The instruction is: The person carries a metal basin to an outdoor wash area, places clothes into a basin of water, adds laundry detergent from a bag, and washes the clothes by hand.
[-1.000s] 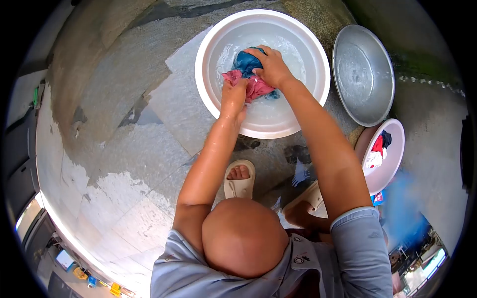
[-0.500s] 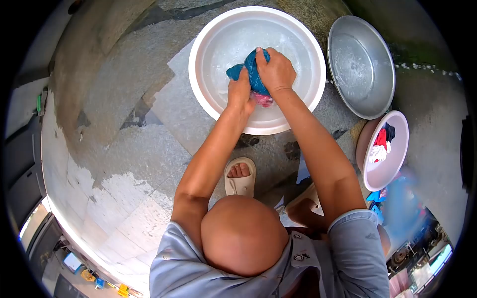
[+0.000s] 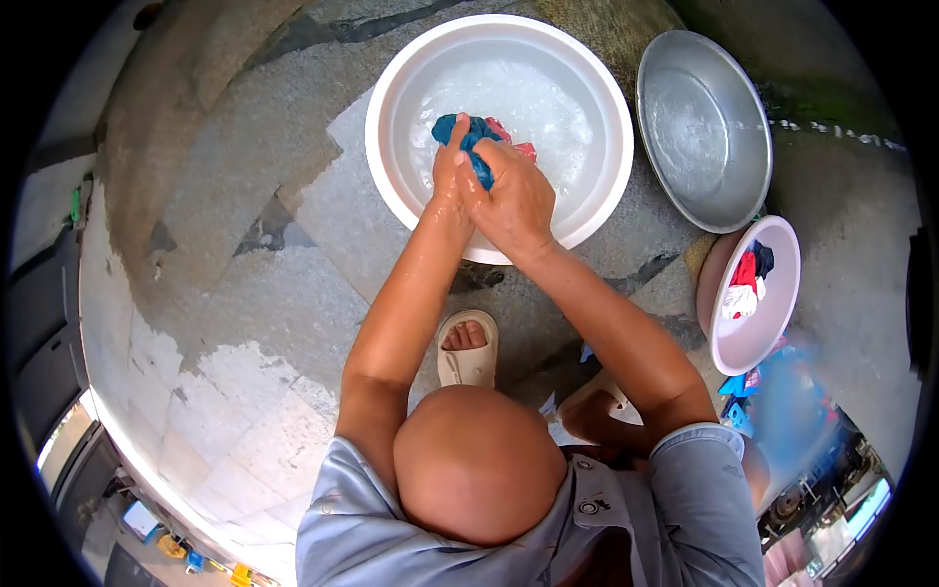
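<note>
A wet teal and pink cloth (image 3: 477, 137) is bunched between my hands, over the water in a large white basin (image 3: 380, 137). My left hand (image 3: 451, 174) is closed on the cloth's left side, its fingers partly hidden. Pressed close against it from the right, my right hand (image 3: 514, 196) is closed round the teal part. Some of the pink part shows beyond the right hand's fingers.
A grey metal basin (image 3: 706, 132) stands right of the white one. Below it, a pink basin (image 3: 780, 293) holds red, white and dark clothes (image 3: 745, 284). My sandalled feet are on wet stone paving (image 3: 323, 254). A blurred blue object (image 3: 792, 401) is at the lower right.
My right hand has moved down and left, against my left hand. The cloth has shifted left, and its pink part now shows at the upper right instead of below.
</note>
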Motion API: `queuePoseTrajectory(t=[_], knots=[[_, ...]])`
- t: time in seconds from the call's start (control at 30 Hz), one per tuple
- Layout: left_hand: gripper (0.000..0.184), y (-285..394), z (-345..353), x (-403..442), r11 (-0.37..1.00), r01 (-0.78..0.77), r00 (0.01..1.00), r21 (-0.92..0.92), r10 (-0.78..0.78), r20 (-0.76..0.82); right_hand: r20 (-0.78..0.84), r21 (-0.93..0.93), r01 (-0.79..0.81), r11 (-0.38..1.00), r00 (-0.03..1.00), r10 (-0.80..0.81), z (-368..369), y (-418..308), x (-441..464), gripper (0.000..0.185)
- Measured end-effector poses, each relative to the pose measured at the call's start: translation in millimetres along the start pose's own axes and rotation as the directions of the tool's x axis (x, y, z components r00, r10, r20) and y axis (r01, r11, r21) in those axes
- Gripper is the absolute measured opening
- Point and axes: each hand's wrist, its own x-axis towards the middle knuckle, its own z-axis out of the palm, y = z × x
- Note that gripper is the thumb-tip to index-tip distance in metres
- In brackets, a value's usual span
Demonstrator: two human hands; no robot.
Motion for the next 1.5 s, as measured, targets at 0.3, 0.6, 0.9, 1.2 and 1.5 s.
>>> queuePoseTrajectory(t=[0.3,0.6,0.9,1.2,1.5], knots=[[0.036,7.0,54.4,-51.0,0.968,-0.169,0.985,0.185,0.174,-0.010,0.095,0.160,-0.442,0.883,0.897,0.432,-23.2,83.0,74.6,0.041],[0.035,14.0,-8.1,-28.0,0.927,-0.265,0.944,0.267,0.305,-0.123,-0.048,0.380,-0.278,0.882,0.947,0.319,-47.6,108.2,78.6,0.026],[0.043,16.5,41.5,-53.9,0.922,-0.294,0.952,0.253,0.307,-0.012,0.223,0.314,-0.120,0.942,0.974,0.049,-41.5,72.8,56.5,0.051],[0.026,48.0,33.4,-41.2,0.691,-0.413,0.865,0.593,0.502,0.017,0.266,0.714,-0.417,0.562,0.905,0.333,-47.3,107.6,58.2,0.036],[0.074,10.8,32.1,-43.0,0.920,0.024,0.968,0.392,0.076,-0.237,0.099,0.047,-0.205,0.978,0.975,0.200,-13.5,120.1,76.8,0.039]])
